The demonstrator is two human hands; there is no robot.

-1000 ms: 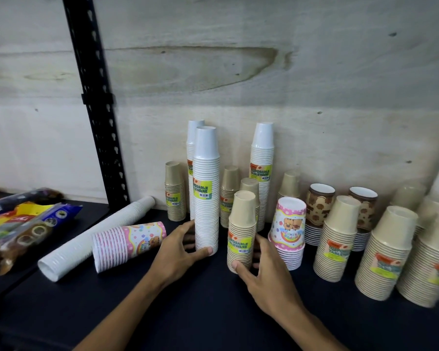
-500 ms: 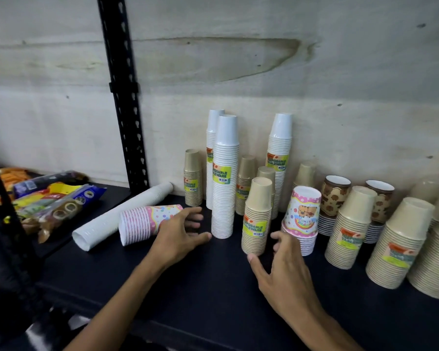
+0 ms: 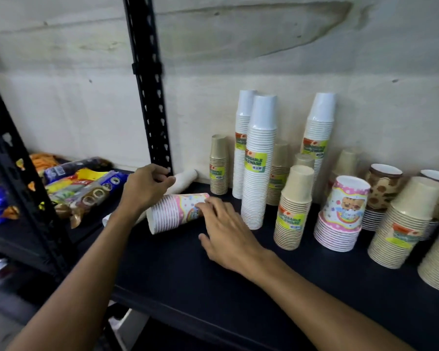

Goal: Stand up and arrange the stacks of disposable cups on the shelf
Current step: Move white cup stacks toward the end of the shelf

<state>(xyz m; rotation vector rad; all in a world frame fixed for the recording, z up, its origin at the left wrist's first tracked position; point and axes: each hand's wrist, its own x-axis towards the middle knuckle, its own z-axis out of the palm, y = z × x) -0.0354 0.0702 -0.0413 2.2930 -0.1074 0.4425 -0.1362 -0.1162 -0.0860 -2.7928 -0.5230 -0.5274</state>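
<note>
I judge the pink party-cup stack (image 3: 178, 211) lying on its side on the shelf (image 3: 213, 282) light, crushable and prone to telescoping apart, so with my right hand (image 3: 228, 234) resting straight fingers (image 3: 208, 206) on its base end and my left hand (image 3: 145, 188) loosely curled just above its rims, holding nothing, I'd clasp both ends.

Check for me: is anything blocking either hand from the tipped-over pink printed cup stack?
Nothing visible is. The right hand already touches the pink printed stack at its closed end, and the left hand is above its rim end. The fallen white stack lies behind it, out of the way.
</note>
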